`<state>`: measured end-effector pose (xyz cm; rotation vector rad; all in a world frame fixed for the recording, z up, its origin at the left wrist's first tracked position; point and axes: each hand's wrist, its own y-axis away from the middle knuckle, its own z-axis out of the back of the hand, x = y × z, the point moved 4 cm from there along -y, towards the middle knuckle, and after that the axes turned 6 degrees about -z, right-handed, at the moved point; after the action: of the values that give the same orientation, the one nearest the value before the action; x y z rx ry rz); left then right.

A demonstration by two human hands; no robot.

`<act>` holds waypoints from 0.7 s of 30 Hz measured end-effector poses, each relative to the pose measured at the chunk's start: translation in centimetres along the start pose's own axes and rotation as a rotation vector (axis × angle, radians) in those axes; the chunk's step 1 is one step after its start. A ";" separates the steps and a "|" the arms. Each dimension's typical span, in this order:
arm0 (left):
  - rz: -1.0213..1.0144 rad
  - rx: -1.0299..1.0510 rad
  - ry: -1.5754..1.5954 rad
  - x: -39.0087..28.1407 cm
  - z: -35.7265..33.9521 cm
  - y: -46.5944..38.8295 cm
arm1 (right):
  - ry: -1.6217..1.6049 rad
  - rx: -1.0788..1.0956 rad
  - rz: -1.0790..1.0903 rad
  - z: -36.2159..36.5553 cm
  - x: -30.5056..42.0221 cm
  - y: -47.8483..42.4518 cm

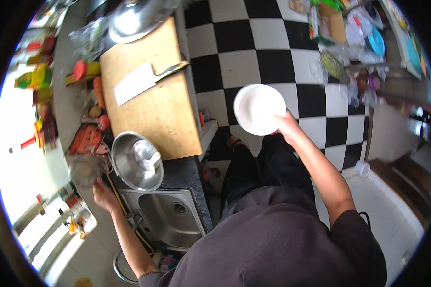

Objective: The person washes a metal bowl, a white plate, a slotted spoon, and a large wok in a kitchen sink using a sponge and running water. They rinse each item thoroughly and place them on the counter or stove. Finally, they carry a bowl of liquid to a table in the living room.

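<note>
My right hand (288, 126) grips the rim of a white bowl (259, 109), held over the checkered floor. On the far left, my left hand (105, 196) is closed at the edge of a blurred, translucent round container (84, 171). Near that hand a steel bowl (124, 161) stands on the dark counter, with a clear plastic item and a white piece inside. A wooden cutting board (165, 122) carries a cleaver (136, 83) with a black handle lying flat.
A steel sink (172, 219) is set into the counter close to my left forearm. A large glass-and-steel lid (140, 21) covers the board's far end. Carrots (98, 92), jars and bottles line the wall side. Bags and a cardboard box (330, 25) are at the upper right.
</note>
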<state>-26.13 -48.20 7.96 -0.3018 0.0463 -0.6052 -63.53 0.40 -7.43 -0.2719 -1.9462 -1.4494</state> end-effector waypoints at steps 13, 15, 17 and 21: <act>0.350 0.026 0.359 -11.5 13.3 5.8 | 0.542 -0.032 -0.002 4.8 -7.4 -9.8; 0.353 0.078 0.347 -15.0 12.9 6.2 | 0.676 -0.036 0.154 3.6 -9.0 -10.9; 0.382 0.198 0.349 -19.4 12.0 7.1 | 0.715 0.029 0.136 1.3 -8.6 -11.2; 0.410 0.316 0.433 -22.6 10.0 8.8 | 0.703 0.105 0.182 -5.4 -9.1 -13.0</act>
<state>-38.56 -25.83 13.86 0.1497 0.4156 -0.2537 -61.62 -7.12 -22.36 0.1032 -1.3732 -1.1158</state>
